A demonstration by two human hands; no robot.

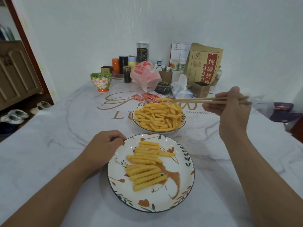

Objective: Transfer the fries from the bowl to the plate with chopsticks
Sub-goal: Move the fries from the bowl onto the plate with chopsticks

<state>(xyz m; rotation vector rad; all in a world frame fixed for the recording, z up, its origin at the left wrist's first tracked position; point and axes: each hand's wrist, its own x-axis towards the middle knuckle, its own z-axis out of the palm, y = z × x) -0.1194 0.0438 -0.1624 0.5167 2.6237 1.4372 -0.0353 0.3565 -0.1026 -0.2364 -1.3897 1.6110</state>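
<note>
One fry lifted over the bowl

Right hand (229,105) pinches chopsticks (211,100) gripping a fry (164,99) above the full bowl (183,122); left hand (105,145), fingers curled, steadies the plate (185,174) of lined-up fries (147,164).

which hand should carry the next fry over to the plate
Right. The right hand holds the chopsticks, whose tips pinch a fry above the bowl. The left hand carries no tool and rests at the rim of the plate.
</note>
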